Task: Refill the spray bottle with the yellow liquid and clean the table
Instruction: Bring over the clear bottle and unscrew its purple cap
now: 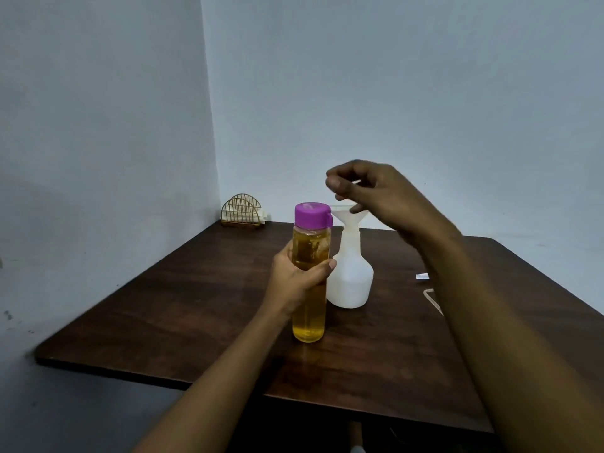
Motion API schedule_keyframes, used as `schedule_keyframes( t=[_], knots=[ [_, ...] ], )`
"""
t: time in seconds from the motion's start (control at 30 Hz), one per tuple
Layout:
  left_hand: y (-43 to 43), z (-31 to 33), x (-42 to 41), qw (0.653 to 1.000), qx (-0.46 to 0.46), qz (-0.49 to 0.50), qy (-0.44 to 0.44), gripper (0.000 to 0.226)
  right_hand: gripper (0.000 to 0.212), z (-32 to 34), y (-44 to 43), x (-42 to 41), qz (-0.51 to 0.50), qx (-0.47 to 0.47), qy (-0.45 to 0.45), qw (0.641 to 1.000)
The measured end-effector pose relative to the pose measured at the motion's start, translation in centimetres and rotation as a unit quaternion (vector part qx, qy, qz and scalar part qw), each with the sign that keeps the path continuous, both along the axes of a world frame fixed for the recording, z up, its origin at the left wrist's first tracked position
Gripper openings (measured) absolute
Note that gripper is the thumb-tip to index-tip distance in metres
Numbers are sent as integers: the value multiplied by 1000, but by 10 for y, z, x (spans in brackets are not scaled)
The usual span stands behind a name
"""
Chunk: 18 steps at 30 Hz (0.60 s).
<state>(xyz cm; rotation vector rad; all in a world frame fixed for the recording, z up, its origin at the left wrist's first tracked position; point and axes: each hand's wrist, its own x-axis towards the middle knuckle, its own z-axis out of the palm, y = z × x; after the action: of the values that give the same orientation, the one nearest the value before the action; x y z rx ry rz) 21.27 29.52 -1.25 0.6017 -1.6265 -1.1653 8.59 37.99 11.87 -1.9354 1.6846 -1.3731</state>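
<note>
A tall clear bottle of yellow liquid [310, 308] with a purple cap [312, 215] stands upright on the dark wooden table [196, 295]. My left hand [297, 279] grips its middle. Just behind it to the right stands the white spray bottle body [351, 276] without its sprayer head, a white funnel [343, 214] set in its neck. My right hand [372, 191] hovers over the funnel with fingers loosely curled, one fingertip at the funnel's rim; it holds nothing that I can see.
A gold wire napkin holder [242, 210] with white napkins sits at the table's far left corner by the walls. At the right, partly hidden by my right forearm, lie a small white piece [422, 276] and a thin tube [433, 299].
</note>
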Motion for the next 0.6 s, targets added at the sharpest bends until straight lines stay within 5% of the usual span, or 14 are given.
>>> schedule_keyframes(
  t=[0.13,0.2,0.43,0.6],
  knots=[
    [0,-2,0,1000,4,-2,3,53,60,19,-9,33,-148,33,320,935],
    [0,-2,0,1000,5,-3,1,54,63,20,-19,45,-174,48,400,899],
    [0,-1,2,1000,4,-18,-4,68,33,36,-19,19,36,141,303,942],
    [0,-1,2,1000,13,-22,-4,52,46,40,-10,-3,134,195,161,958]
  ],
)
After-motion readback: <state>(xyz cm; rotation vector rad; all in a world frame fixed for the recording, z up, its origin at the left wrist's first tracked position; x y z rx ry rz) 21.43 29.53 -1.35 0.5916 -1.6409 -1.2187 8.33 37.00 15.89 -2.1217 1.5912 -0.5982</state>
